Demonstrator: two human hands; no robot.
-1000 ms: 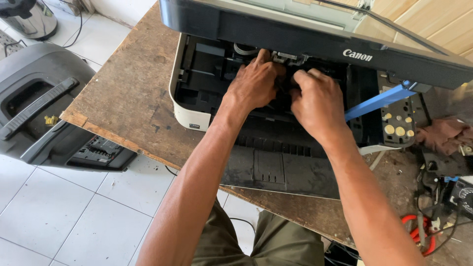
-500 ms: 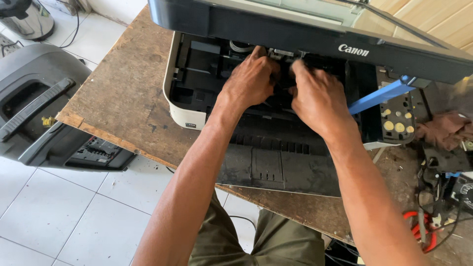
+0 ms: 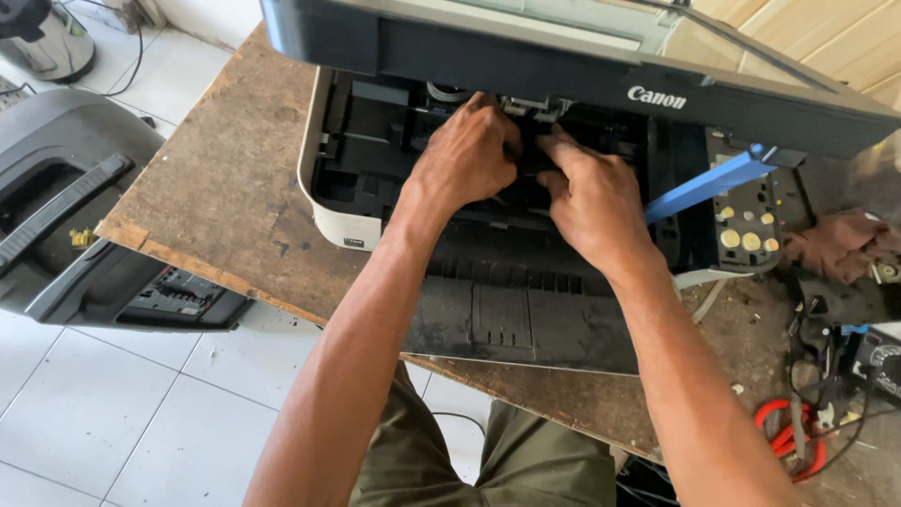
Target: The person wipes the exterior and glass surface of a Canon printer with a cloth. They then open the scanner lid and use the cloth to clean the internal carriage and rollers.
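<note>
The printer (image 3: pixel 488 235) sits open on a worn wooden table (image 3: pixel 216 197), its scanner lid (image 3: pixel 563 56) propped up by a blue stay (image 3: pixel 699 185). Both hands are deep in its bay: the left hand (image 3: pixel 466 155) and right hand (image 3: pixel 587 197) curl onto a small part at the carriage, fingers bent close, though what they pinch I cannot tell. It looks like work on that carriage; a careful, steady pull seems called for
</note>
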